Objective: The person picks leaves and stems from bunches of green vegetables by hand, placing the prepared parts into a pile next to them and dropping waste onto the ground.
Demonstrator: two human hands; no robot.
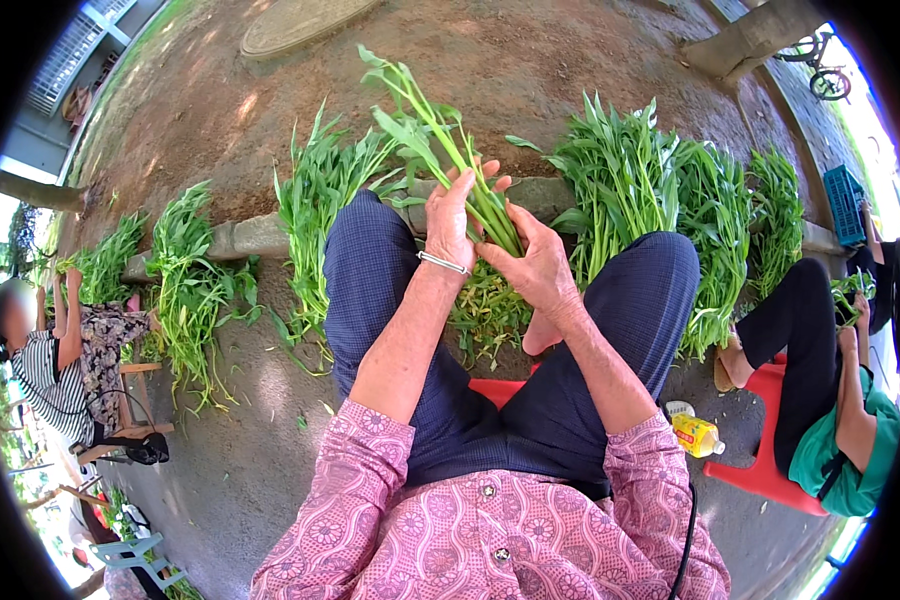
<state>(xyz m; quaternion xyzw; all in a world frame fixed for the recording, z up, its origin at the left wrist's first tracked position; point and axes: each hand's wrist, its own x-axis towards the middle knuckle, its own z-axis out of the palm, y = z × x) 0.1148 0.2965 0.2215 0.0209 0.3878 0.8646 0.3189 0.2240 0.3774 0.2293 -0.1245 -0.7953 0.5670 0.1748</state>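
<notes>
In front of my knees I hold a small bunch of water spinach (438, 130), its leafy tips pointing away from me and up to the left. My left hand (452, 218), with a bracelet at the wrist, is wrapped round the middle of the stems. Lower down, my right hand (542, 264) grips near the cut ends, thumb and fingers closed on them. Between my feet lies a heap of loose, yellowish leaves and scraps (492, 312). A pile of long greens (320, 200) rests beside my left knee, and a larger pile (620, 175) beyond my right knee.
A low stone curb (255, 238) runs behind the piles. I sit on a red stool (495, 390). A yellow-labelled bottle (698, 436) stands by my right hip. At right, a person in green (860, 440) handles greens; another in stripes (50, 385) sits at left. A teal crate (844, 205) stands far right.
</notes>
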